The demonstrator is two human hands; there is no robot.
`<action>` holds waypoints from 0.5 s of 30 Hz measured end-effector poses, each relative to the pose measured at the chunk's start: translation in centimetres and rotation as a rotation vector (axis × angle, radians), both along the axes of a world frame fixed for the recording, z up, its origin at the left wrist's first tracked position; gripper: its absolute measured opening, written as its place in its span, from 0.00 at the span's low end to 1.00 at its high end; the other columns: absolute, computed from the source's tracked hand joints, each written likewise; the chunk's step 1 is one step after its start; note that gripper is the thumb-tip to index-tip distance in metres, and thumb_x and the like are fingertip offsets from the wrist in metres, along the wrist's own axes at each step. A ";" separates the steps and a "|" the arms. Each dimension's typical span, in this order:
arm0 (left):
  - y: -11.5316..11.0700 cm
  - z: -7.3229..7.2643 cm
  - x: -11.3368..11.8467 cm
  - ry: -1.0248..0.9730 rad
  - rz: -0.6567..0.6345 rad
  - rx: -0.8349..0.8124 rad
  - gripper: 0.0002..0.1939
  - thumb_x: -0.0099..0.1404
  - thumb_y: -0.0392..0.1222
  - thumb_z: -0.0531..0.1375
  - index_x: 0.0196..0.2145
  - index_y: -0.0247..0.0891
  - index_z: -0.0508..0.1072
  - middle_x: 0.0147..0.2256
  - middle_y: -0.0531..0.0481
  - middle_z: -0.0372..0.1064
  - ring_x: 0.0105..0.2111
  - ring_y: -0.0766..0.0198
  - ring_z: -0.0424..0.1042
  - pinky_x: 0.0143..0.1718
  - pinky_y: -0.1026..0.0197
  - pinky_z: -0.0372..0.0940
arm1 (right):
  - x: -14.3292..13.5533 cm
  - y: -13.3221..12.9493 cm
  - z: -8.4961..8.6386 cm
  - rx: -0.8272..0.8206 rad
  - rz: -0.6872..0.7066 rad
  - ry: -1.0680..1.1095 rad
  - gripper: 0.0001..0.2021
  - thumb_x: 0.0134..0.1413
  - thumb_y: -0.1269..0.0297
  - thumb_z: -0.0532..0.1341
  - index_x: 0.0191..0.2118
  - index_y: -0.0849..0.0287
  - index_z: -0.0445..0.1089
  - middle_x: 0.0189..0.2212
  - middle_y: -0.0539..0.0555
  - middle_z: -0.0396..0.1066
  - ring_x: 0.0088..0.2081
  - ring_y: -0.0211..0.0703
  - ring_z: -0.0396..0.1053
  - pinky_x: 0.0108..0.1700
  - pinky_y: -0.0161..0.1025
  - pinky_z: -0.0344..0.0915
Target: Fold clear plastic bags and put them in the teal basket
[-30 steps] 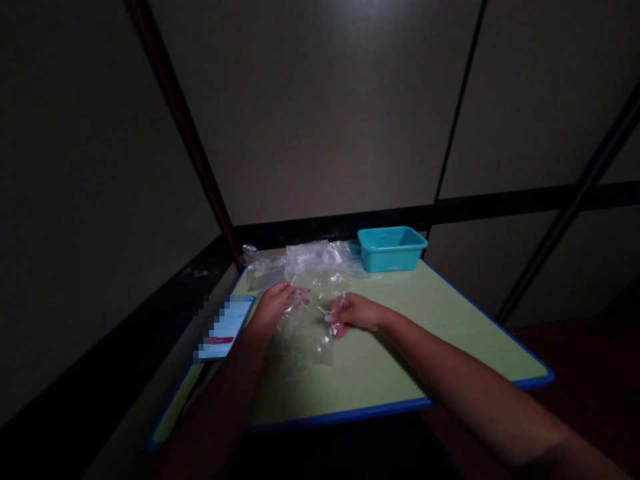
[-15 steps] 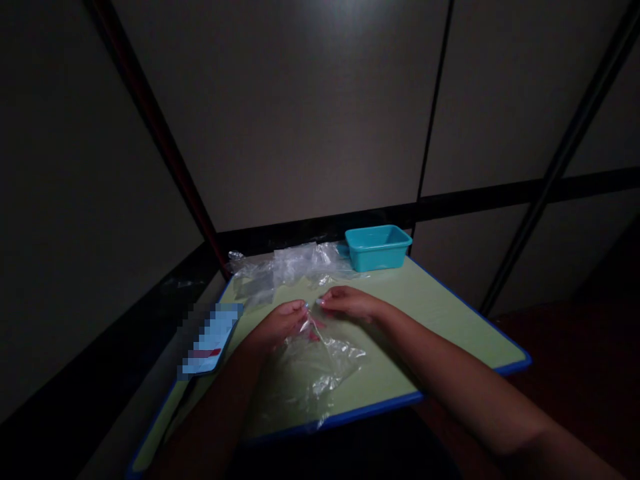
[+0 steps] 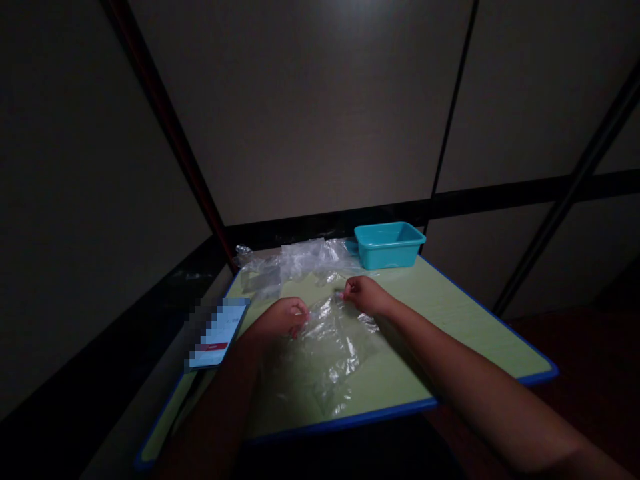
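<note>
A clear plastic bag (image 3: 333, 350) hangs spread between my two hands, low over the front half of the green table. My left hand (image 3: 285, 317) pinches its left upper edge between thumb and fingers. At the right upper edge, my right hand (image 3: 364, 295) grips the same bag with fingers curled in. Light glints off the creases, and the bag's lower part reaches toward the table's front edge. It is see-through, and I make out nothing inside it.
Several clear plastic bags (image 3: 305, 261) lie crumpled along the table's back edge. Beside them stands a turquoise plastic basket (image 3: 390, 255). A phone (image 3: 220, 337), partly blurred out, rests at the left edge. The green table (image 3: 475, 340) has a blue rim, with wall panels (image 3: 320, 133) behind.
My hands have moved apart, the right one going rightward, and the bag's top edge is now stretched wider between them. The whole view has shifted slightly.
</note>
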State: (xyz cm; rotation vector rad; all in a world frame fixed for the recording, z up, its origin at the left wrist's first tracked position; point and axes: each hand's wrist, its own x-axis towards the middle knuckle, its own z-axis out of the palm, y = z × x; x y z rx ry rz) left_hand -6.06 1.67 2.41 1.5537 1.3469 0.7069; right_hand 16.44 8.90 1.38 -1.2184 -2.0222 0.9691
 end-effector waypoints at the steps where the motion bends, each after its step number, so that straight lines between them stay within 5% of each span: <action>1: 0.2 -0.2 -0.2 0.015 0.049 0.018 0.11 0.50 0.46 0.61 0.25 0.37 0.66 0.17 0.57 0.64 0.14 0.71 0.61 0.16 0.69 0.53 | 0.2 0.1 0.1 0.039 -0.026 -0.081 0.11 0.46 0.62 0.62 0.20 0.59 0.61 0.13 0.46 0.61 0.17 0.33 0.58 0.21 0.32 0.50; 5: 0.7 -1.0 -0.8 0.158 0.295 0.275 0.08 0.51 0.43 0.61 0.29 0.38 0.68 0.21 0.57 0.64 0.20 0.67 0.65 0.22 0.66 0.59 | 0.7 0.3 0.6 0.179 -0.121 -0.454 0.08 0.49 0.61 0.61 0.26 0.61 0.70 0.25 0.57 0.72 0.27 0.42 0.68 0.27 0.34 0.54; 9: 1.0 -1.1 -0.7 0.397 0.398 0.643 0.09 0.52 0.40 0.61 0.34 0.39 0.70 0.34 0.49 0.68 0.37 0.58 0.68 0.40 0.57 0.63 | 1.1 0.3 0.8 0.188 -0.217 -0.620 0.11 0.52 0.59 0.58 0.34 0.61 0.73 0.35 0.62 0.74 0.35 0.47 0.70 0.31 0.36 0.57; 11: 0.9 -0.8 -0.2 0.450 0.328 0.724 0.10 0.55 0.41 0.59 0.36 0.40 0.71 0.38 0.46 0.68 0.42 0.55 0.67 0.46 0.54 0.61 | 1.3 0.4 0.8 0.185 -0.256 -0.654 0.12 0.53 0.60 0.57 0.36 0.61 0.73 0.38 0.63 0.73 0.38 0.48 0.70 0.33 0.36 0.59; 15: -0.1 -0.1 1.0 0.348 -0.100 0.661 0.09 0.60 0.43 0.57 0.36 0.42 0.76 0.42 0.46 0.71 0.46 0.57 0.67 0.50 0.55 0.60 | 1.5 0.4 0.6 0.191 -0.302 -0.697 0.13 0.53 0.60 0.56 0.39 0.62 0.72 0.41 0.64 0.72 0.41 0.51 0.70 0.36 0.37 0.61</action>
